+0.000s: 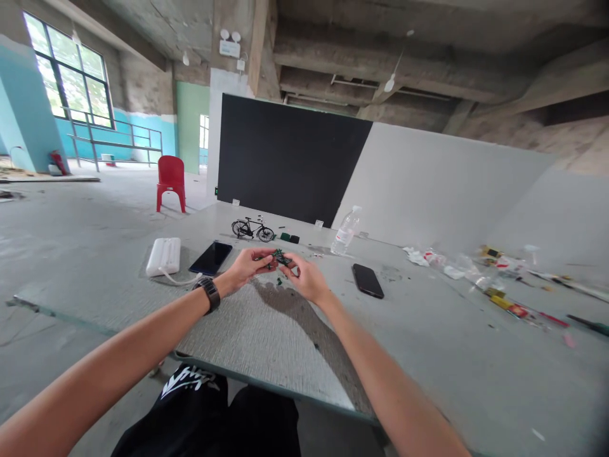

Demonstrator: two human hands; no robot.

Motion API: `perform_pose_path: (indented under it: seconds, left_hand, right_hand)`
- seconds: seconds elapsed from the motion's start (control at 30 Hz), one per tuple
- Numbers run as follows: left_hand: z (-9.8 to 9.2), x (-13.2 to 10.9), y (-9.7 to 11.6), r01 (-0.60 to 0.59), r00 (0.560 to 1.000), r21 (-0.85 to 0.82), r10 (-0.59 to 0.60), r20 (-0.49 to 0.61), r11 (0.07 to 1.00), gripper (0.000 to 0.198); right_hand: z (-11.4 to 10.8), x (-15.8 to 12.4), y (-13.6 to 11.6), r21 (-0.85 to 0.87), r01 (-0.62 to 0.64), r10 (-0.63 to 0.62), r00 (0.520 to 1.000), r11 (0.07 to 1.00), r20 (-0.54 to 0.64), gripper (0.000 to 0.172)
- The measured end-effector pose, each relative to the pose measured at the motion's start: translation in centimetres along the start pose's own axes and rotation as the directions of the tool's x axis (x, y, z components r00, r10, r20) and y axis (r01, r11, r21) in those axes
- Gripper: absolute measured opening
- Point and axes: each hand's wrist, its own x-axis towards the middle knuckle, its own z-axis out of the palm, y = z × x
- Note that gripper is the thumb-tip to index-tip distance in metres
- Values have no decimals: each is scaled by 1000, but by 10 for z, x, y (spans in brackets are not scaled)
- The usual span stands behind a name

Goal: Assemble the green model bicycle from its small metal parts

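Observation:
Between my two hands, over the table, is a small dark green piece with thin parts (pixel 281 256); its exact kind is too small to make out. My left hand (pixel 250 265) pinches it from the left, and a black watch (pixel 209 294) is on that wrist. From the right, the fingers of my right hand (pixel 303 275) close on the same piece. A tiny green bit (pixel 279 280) lies on the table just below the hands. Behind them stands a black model bicycle (pixel 253 228), with small dark green and black pieces (pixel 289 238) beside it.
Left of my hands lie a white power bank (pixel 163 256) with a cable and a dark phone (pixel 211 258). A black phone (pixel 368 280) and a clear bottle (pixel 346 231) are to the right. Wrappers and tools (pixel 507 304) litter the far right. A black-and-white panel (pixel 290 162) borders the back.

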Motion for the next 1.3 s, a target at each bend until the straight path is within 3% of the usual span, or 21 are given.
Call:
perform_pose_path:
  seconds: [0.3, 0.53, 0.67, 0.83, 1.03, 1.3]
  left_hand:
    - [-2, 1, -5, -32, 998, 191, 21, 64, 981, 48]
    - [-5, 0, -7, -86, 993, 221, 65, 99, 972, 52]
    - [-2, -3, -4, -106, 991, 217, 86, 100, 970, 46]
    - [-1, -2, -3, -80, 997, 236, 72, 41, 969, 46]
    - [-2, 1, -6, -150, 987, 393, 160, 6, 907, 42]
    - [0, 0, -7, -220, 975, 463, 199, 95, 858, 45]
  right_hand:
    - [0, -1, -4, 27, -36, 36, 999, 999, -4, 33]
    - [0, -1, -5, 22, -49, 49, 999, 999, 2, 30]
    - [1, 1, -7, 173, -105, 119, 990, 979, -72, 28]
    - [2, 5, -15, 383, -118, 206, 959, 916, -196, 37]
    - [9, 4, -18, 574, -183, 345, 920, 798, -186, 38]
    - [17, 1, -19, 490, -168, 294, 936, 855, -192, 38]
